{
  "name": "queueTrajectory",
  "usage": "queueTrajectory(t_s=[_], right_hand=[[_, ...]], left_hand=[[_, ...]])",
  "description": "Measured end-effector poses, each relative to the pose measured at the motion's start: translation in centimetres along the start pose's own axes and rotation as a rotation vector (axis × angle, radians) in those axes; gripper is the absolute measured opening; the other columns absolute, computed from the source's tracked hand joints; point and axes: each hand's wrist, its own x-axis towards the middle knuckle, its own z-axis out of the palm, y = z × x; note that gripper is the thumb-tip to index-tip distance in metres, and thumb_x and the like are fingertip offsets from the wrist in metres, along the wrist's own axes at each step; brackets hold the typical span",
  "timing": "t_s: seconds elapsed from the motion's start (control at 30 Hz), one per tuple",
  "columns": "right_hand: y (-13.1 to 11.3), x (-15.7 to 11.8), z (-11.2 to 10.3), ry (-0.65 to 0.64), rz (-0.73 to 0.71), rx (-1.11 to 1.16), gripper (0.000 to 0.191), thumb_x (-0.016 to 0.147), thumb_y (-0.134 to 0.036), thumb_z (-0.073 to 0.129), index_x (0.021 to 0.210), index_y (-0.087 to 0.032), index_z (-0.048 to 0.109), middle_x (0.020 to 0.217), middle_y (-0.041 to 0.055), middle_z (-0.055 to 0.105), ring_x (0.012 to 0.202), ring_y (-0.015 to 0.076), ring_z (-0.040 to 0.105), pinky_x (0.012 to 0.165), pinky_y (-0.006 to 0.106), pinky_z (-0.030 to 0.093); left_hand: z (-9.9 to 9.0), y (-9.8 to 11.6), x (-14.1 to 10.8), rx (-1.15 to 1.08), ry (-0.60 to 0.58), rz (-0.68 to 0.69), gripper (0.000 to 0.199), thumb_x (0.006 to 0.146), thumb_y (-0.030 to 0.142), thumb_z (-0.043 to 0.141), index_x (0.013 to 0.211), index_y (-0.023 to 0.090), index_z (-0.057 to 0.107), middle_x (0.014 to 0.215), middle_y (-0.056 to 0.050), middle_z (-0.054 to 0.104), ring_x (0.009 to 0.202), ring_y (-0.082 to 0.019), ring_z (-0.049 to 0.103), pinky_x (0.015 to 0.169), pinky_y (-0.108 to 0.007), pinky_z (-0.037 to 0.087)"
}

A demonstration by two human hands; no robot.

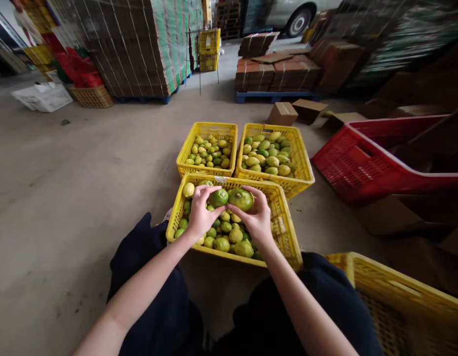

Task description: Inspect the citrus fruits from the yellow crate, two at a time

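Observation:
My left hand (202, 210) is closed on a small green lemon (219, 198), pinched between thumb and fingers. Beside it, my right hand (257, 215) grips a larger yellow-green lemon (241, 199). The two fruits are held side by side, nearly touching, with their ends turned up toward me. Both hands are above a yellow plastic crate (284, 222) between my knees, which holds many green and yellow lemons (235, 235). My hands and forearms hide part of the fruit in it.
Behind stand two more yellow crates, one (179, 159) with smaller lemons, the other (305, 170) with larger ones. A red crate (336, 163) is at the right, above cardboard. Another yellow crate (395, 277) sits by my right knee. Stacked flat cartons (295, 71) lie on a blue pallet.

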Motion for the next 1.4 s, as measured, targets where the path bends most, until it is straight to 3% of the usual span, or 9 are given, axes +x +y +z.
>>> queueTrajectory(t_s=[0.13,0.27,0.4,0.53,0.77,0.87,1.0,1.17,1.4], right_hand=[[-0.8,0.3,-0.2,-0.015,0.261,0.312,0.051,0.055,-0.029,0.077,0.102,-0.027,0.058,0.097,0.0008,0.063,0.088,0.0226,0.06,0.08,0.04,0.049],[-1.3,0.6,-0.4,0.008,0.525,0.645,0.028,0.061,-0.026,0.07,0.087,-0.024,0.06,0.085,-0.0024,0.064,0.081,0.0197,0.061,0.073,0.037,0.052],[-1.4,0.9,-0.4,0.013,0.637,0.778,0.014,0.061,-0.025,0.065,0.074,-0.021,0.059,0.081,-0.002,0.064,0.088,0.0207,0.059,0.073,0.036,0.053],[-1.6,0.8,-0.2,-0.013,0.624,0.766,0.017,0.062,-0.025,0.069,0.074,-0.021,0.057,0.082,-0.0025,0.064,0.084,0.0183,0.06,0.072,0.033,0.054],[-1.2,0.5,0.1,-0.021,0.6,0.664,0.028,0.059,-0.025,0.077,0.077,-0.023,0.055,0.077,-0.0029,0.062,0.07,0.0153,0.06,0.062,0.031,0.057],[-1.1,0.3,0.3,-0.041,0.621,0.654,0.031,0.058,-0.026,0.078,0.079,-0.022,0.056,0.08,-0.002,0.063,0.069,0.0159,0.061,0.058,0.03,0.057],[-1.3,0.2,0.6,-0.056,0.638,0.657,0.033,0.056,-0.026,0.078,0.08,-0.02,0.056,0.079,-0.0011,0.064,0.064,0.0162,0.061,0.052,0.03,0.056],[-1.4,0.5,0.3,-0.055,0.758,0.7,0.022,0.063,-0.029,0.07,0.077,-0.018,0.059,0.072,0.0013,0.067,0.057,0.0168,0.062,0.049,0.029,0.055],[-1.5,0.9,-0.1,0.062,0.89,0.733,0.009,0.067,-0.028,0.059,0.065,-0.02,0.057,0.057,0.0006,0.064,0.062,0.0201,0.065,0.057,0.031,0.055]], left_hand=[[-0.1,0.3,0.4,-0.24,-0.044,-0.205,0.047,0.066,0.031,0.073,0.11,0.025,0.057,0.113,-0.008,0.05,0.103,-0.021,0.053,0.079,-0.031,0.051],[-0.2,0.7,0.9,-0.529,-0.073,-0.418,0.046,0.064,0.027,0.075,0.105,0.019,0.056,0.106,-0.006,0.059,0.096,-0.017,0.057,0.085,-0.03,0.047],[-0.2,0.9,1.0,-0.701,-0.071,-0.607,0.038,0.062,0.025,0.075,0.095,0.017,0.056,0.094,-0.004,0.063,0.089,-0.015,0.06,0.084,-0.028,0.046],[-0.3,0.8,1.0,-0.827,-0.107,-0.734,0.032,0.067,0.027,0.072,0.094,0.016,0.058,0.091,-0.004,0.065,0.086,-0.015,0.062,0.078,-0.027,0.048],[-0.2,0.5,1.1,-0.877,-0.067,-0.842,0.019,0.073,0.024,0.063,0.09,0.015,0.063,0.087,-0.005,0.067,0.082,-0.014,0.063,0.066,-0.021,0.049],[0.0,0.3,1.0,-0.882,-0.076,-0.884,0.018,0.074,0.028,0.062,0.085,0.015,0.063,0.088,-0.006,0.067,0.086,-0.017,0.062,0.072,-0.026,0.051],[0.3,0.6,0.6,-0.834,-0.167,-0.82,0.03,0.069,0.028,0.07,0.095,0.017,0.061,0.102,-0.007,0.064,0.094,-0.019,0.061,0.082,-0.032,0.05],[0.4,0.8,0.5,-0.741,-0.143,-0.854,0.035,0.064,0.029,0.074,0.094,0.017,0.059,0.107,-0.008,0.062,0.093,-0.019,0.06,0.084,-0.035,0.049],[0.0,0.2,0.8,-0.738,-0.165,-0.868,0.03,0.068,0.037,0.07,0.09,0.017,0.067,0.101,-0.006,0.067,0.092,-0.018,0.06,0.073,-0.024,0.048]])
